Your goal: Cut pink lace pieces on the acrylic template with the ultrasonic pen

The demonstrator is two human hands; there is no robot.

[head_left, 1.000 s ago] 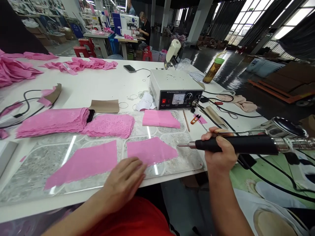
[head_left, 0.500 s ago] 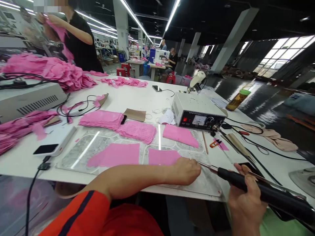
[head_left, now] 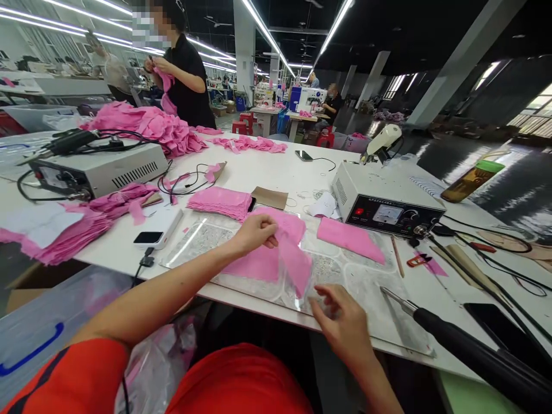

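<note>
Over the board (head_left: pixel 366 287), left hand (head_left: pixel 257 231) (with cloth (head_left: pixel 297 267))

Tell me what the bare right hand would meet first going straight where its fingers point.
The right hand would probably meet the long pink fabric piece hanging from the left hand, though depth is unclear.

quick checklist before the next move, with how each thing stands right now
1. Left hand has the pink piece: ok, the piece hangs from its fingers.
2. Right hand is free: ok, fingers apart, nothing visible in it.
3. Black-handled tool is set down, out of both hands: ok, its metal tip is over the grey-patterned board.
4. Red switch on the control box is dark: not ok, it glows.
5. Tool's tip is cool: cannot tell, heat does not show.
</note>
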